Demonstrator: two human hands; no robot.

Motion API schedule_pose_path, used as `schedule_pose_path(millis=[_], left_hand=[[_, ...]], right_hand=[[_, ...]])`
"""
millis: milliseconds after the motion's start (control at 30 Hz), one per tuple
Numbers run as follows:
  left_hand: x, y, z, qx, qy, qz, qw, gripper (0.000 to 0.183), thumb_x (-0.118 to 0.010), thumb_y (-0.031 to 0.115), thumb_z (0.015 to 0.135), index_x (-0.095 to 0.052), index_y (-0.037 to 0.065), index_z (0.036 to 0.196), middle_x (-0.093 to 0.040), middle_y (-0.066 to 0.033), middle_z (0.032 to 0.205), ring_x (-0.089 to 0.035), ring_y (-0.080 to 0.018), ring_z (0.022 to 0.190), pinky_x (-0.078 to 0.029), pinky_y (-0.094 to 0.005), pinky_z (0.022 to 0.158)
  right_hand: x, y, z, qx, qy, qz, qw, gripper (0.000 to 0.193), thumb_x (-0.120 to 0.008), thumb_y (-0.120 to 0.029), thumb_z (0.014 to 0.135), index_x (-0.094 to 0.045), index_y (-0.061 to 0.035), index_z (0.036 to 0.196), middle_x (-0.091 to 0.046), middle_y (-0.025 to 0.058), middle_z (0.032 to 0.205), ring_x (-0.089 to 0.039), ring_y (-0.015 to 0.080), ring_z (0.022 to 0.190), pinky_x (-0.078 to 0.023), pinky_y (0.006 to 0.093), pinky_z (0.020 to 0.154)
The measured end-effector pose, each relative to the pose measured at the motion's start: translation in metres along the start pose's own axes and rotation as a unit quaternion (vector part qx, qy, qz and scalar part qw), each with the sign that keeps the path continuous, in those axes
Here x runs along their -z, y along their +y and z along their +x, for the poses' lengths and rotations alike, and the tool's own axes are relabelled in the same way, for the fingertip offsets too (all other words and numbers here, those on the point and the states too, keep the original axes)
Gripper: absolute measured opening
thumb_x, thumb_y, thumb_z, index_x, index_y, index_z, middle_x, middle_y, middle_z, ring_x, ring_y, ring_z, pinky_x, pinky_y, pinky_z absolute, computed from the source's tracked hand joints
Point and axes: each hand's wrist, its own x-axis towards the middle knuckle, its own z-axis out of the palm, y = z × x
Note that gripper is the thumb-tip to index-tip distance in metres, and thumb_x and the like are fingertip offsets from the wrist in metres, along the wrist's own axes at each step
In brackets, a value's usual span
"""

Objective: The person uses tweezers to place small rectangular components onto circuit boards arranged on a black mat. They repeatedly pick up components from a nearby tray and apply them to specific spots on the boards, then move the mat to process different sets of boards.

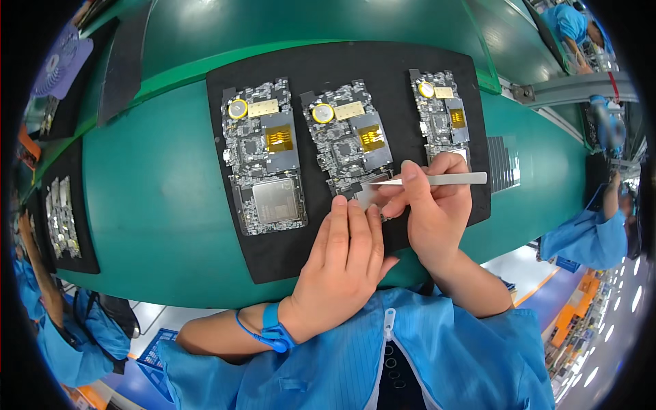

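On a black foam mat [266, 263] lie three circuit boards, each with a round coin cell in a yellow ring. My left hand [342, 239] lies with its fingers stretched out on the lower end of the middle circuit board [345, 140]. Pinched in my right hand [437, 208] is a pair of pale tweezers [465, 179], its thin tip pointing left over that board's lower part. My fingers partly cover the metal shield there. The left circuit board [263, 154] shows a whole square silver shield. The right circuit board [441, 109] is partly behind my right hand.
Clear flat strips [504, 164] lie at the mat's right edge on the green table [157, 225]. At far left, another black mat holds more boards [61, 219]. A purple fan [63, 61] stands upper left. Co-workers in blue sit at both sides. A blue strap [273, 331] circles my left wrist.
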Motion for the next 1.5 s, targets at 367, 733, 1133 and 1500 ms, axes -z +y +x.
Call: schedule_pose_path(millis=[367, 733, 1133, 1500], left_hand=[[-0.001, -0.003, -0.003, 0.000, -0.001, -0.010, 1.000, 0.061, -0.061, 0.042, 0.081, -0.056, -0.009, 0.113, -0.051, -0.0284, 0.115, -0.047, -0.0436, 0.115, -0.047, -0.0441, 0.092], [-0.003, -0.002, -0.002, 0.010, 0.010, -0.024, 1.000, 0.059, -0.064, 0.042, 0.078, -0.059, -0.006, 0.111, -0.049, -0.0286, 0.119, -0.047, -0.0432, 0.115, -0.048, -0.0440, 0.090], [0.000, 0.001, 0.001, 0.044, 0.013, -0.078, 0.996, 0.060, -0.069, 0.040, 0.074, -0.059, -0.007, 0.109, -0.049, -0.0249, 0.114, -0.046, -0.0438, 0.114, -0.046, -0.0439, 0.091], [-0.002, 0.002, 0.001, 0.013, 0.030, -0.003, 0.999, 0.057, -0.066, 0.042, 0.078, -0.062, -0.009, 0.105, -0.053, -0.0234, 0.105, -0.049, -0.0449, 0.111, -0.052, -0.0402, 0.083]], right_hand=[[-0.004, 0.005, 0.000, 0.041, 0.003, -0.052, 0.998, 0.024, -0.057, -0.004, 0.090, -0.033, -0.0045, 0.089, -0.059, 0.0096, 0.068, -0.066, 0.0146, 0.059, -0.056, 0.0226, 0.050], [-0.005, 0.008, -0.003, 0.069, 0.006, -0.069, 0.995, 0.025, -0.056, -0.001, 0.089, -0.031, -0.0037, 0.089, -0.058, 0.0096, 0.070, -0.065, 0.0133, 0.058, -0.058, 0.0235, 0.055], [-0.005, 0.005, -0.003, 0.056, 0.014, -0.061, 0.996, 0.025, -0.056, -0.001, 0.089, -0.032, -0.0040, 0.087, -0.058, 0.0089, 0.068, -0.064, 0.0127, 0.057, -0.058, 0.0242, 0.057], [-0.011, 0.004, -0.005, 0.077, 0.028, -0.082, 0.993, 0.024, -0.054, 0.001, 0.089, -0.030, -0.0021, 0.086, -0.056, 0.0078, 0.064, -0.065, 0.0147, 0.056, -0.059, 0.0258, 0.059]])
